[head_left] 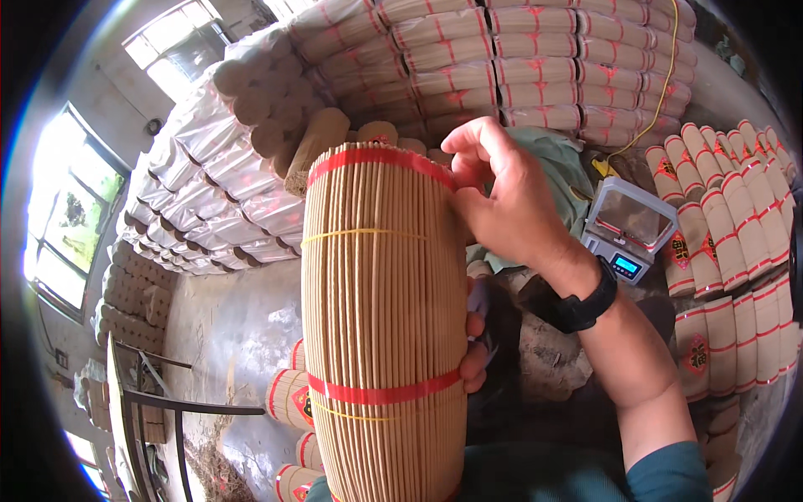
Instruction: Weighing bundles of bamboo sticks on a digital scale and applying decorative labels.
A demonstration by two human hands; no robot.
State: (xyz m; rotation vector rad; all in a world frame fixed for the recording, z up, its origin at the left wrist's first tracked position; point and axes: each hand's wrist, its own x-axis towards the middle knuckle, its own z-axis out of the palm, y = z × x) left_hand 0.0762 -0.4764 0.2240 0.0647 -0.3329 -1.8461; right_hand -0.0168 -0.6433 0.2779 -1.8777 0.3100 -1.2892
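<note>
A large bundle of brown incense sticks point(376, 309) stands upright before me, tilted slightly. Two red bands point(385, 390) and thin yellow ties circle it. My left hand point(474, 356) is mostly hidden behind the bundle; its fingertips wrap round the right side, above the lower red band. At the upper right edge my right hand point(502, 188) has its fingers curled and its thumb against the bundle, beside the upper red band. A dark wristband point(585, 301) is on my right wrist.
Wrapped bundles point(535, 71) are stacked high at the back and left. Labelled bundles point(736, 226) stand in rows at right, near a grey digital scale point(627, 230). More labelled bundles point(288, 397) lie at lower left, beside a dark metal frame point(196, 408). Green cloth point(548, 167) lies behind my hand.
</note>
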